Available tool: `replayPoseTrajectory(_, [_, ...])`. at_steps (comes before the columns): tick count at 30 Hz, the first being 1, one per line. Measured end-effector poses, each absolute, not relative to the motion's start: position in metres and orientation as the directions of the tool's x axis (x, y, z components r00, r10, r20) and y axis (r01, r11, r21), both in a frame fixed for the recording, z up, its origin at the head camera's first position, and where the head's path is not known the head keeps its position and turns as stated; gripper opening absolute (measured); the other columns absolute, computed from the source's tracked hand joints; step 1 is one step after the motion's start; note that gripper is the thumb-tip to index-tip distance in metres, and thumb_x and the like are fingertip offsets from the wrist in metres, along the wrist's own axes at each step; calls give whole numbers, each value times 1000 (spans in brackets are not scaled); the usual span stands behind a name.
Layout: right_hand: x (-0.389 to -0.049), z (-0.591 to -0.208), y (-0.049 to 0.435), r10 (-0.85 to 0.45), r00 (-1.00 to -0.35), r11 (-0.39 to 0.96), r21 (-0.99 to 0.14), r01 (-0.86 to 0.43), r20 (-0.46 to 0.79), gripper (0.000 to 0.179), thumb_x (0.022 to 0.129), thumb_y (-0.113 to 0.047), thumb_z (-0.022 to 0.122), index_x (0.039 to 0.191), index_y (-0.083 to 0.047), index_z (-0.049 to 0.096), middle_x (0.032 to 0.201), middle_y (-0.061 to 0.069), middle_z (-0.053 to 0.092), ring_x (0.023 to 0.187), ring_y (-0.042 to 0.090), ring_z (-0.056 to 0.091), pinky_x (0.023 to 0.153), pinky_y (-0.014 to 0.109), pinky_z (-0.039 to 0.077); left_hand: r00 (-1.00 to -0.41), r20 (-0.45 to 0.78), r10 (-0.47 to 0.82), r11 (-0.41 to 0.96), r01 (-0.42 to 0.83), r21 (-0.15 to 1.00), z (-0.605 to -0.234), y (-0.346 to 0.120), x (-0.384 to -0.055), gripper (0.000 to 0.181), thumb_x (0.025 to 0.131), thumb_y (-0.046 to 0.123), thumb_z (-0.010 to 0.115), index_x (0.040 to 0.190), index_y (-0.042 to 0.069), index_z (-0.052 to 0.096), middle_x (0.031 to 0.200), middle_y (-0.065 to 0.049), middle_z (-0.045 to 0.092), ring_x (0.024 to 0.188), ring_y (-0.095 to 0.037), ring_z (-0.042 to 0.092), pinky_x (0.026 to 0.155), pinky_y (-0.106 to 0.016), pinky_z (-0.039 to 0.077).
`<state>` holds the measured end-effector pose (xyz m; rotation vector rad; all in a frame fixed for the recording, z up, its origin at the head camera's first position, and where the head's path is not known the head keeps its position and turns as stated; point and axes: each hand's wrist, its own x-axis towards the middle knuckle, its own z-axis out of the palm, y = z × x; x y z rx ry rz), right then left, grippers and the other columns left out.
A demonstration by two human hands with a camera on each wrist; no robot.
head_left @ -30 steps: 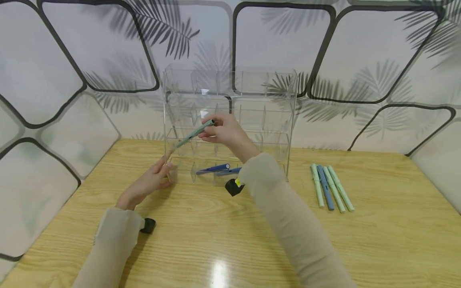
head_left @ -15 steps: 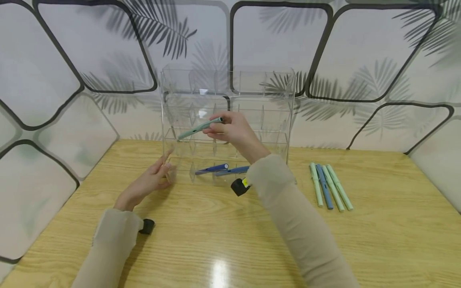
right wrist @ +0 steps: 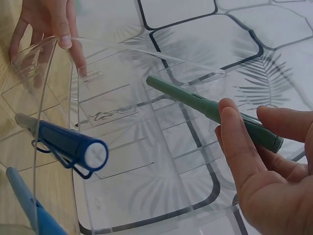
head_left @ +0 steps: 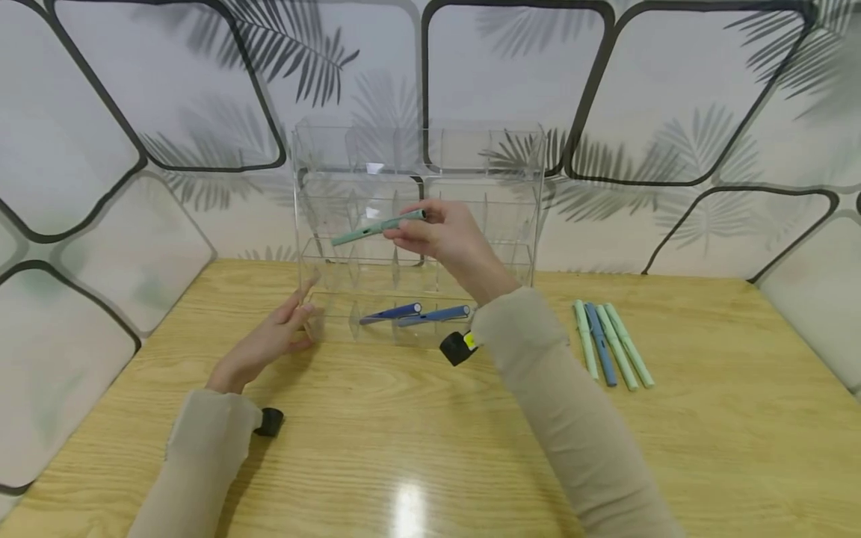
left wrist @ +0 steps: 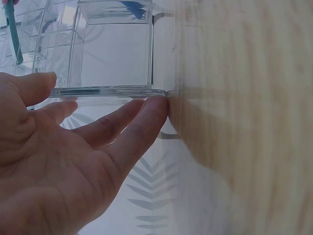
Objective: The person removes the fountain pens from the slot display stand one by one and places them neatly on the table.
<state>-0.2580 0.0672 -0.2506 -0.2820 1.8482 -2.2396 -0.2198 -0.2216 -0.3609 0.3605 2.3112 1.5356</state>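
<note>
My right hand (head_left: 457, 243) pinches a green pen (head_left: 377, 228) between thumb and fingers, tilted with its left end lower, in front of the clear acrylic rack (head_left: 536, 224). In the right wrist view the capped pen (right wrist: 183, 95) points away from the fingers, over the rack's tiers. My left hand (head_left: 265, 344) holds the rack's left side low down; in the left wrist view the side panel (left wrist: 107, 91) lies between thumb and fingers. In the bottom tier lie a dark blue pen (head_left: 393, 314) and a lighter blue pen (head_left: 436, 317).
To the right of the rack, several pens lie side by side on the wooden table (head_left: 377, 463): a blue pen (head_left: 601, 344) among light green pens (head_left: 628, 344). A patterned wall (head_left: 511, 82) stands close behind the rack. Clear dividers split each tier into compartments.
The right hand has moved slightly right and up with the green pen, which has turned nearer level. The left hand stays at the rack's side. The view has shifted slightly.
</note>
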Motion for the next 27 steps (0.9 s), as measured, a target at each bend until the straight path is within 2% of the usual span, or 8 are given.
replayPoseTrajectory(6, [-253,-245,74,-268,-963,-190,-982,12,40,24,102,4,56,126,9,57,117,23,61,110,31,69,93,32,57,-911,-142,388,382,19,924,-361,-222,-220,63,113,38,29,164,28,-8,161,-36,9,145,-54,19,112,-57,35])
replayPoseTrajectory(10, [-250,-244,81,-258,-964,-192,-981,-14,64,19,102,3,56,119,10,59,113,22,61,109,32,69,95,34,57,-912,-143,383,381,16,924,-360,-222,-220,63,113,37,28,164,27,-8,162,-35,5,146,-54,16,112,-58,35])
replayPoseTrajectory(20, [-243,-242,96,-236,-968,-194,-980,-42,88,28,102,3,57,129,12,56,113,22,61,100,28,71,97,37,56,-915,-145,377,381,11,924,-360,-221,-220,63,114,35,28,164,24,-8,163,-33,2,147,-52,14,112,-58,35])
replayPoseTrajectory(27, [-233,-241,109,-219,-969,-209,-975,-69,116,25,103,2,56,126,9,59,108,20,64,101,27,72,96,36,56,-911,-146,385,379,11,925,-360,-221,-220,62,114,34,29,164,26,-8,165,-29,-5,149,-50,10,113,-59,34])
